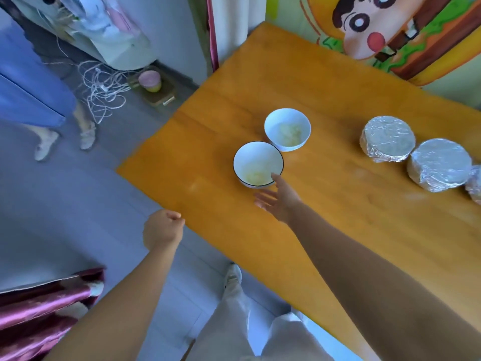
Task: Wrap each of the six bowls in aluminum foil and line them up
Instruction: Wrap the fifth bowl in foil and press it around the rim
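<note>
Orange table (312, 87) | right hand (279, 201) is spreading its fingers, one fingertip at the rim of the dark-rimmed bowl (257, 164) near the left edge | left hand (162, 226) is curling empty beyond that edge | second bowl (287, 129) is touching the first | foil-wrapped bowls (387, 138) are sitting toward the right edge

Bare table (325, 162) separates unwrapped bowls (256, 160) from wrapped bowls (387, 138).

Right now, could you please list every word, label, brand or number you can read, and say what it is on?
No text here can be read.
Pale label on the wooden tray on the floor: too blurred to read.
Cartoon wall picture: no lettering visible.
White bowls and foil-wrapped bowls: no markings visible.
</note>
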`<action>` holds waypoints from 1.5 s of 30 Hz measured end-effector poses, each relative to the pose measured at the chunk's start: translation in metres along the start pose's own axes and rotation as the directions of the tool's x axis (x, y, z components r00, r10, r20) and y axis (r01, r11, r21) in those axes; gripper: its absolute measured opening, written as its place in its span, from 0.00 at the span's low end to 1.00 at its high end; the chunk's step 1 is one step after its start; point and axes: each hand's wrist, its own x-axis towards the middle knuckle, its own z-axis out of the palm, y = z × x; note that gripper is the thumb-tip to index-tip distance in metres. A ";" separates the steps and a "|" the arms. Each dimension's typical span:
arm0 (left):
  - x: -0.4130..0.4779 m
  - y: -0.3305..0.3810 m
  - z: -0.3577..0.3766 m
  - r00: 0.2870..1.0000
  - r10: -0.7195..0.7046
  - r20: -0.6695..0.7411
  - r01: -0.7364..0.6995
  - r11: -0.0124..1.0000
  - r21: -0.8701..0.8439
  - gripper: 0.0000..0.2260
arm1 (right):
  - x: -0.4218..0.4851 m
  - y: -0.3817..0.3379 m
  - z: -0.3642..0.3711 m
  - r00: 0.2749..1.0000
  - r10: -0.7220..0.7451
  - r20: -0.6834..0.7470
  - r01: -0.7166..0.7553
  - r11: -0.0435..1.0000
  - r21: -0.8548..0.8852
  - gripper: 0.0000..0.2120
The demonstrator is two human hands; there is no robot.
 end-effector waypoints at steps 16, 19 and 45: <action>0.025 0.076 0.019 0.854 0.379 0.355 -0.311 0.921 -0.235 0.16 | -0.010 0.018 0.001 0.982 -0.083 -0.170 0.061 0.989 -0.131 0.11; 0.004 0.099 0.036 0.772 0.371 0.515 -0.163 0.900 -0.405 0.18 | -0.023 0.023 -0.027 0.981 -0.085 -0.177 0.056 0.985 -0.163 0.11; -0.329 0.176 0.227 0.663 0.691 0.287 -0.681 0.716 -0.150 0.19 | -0.164 0.070 -0.406 0.848 -0.283 -0.448 0.288 0.956 -0.059 0.12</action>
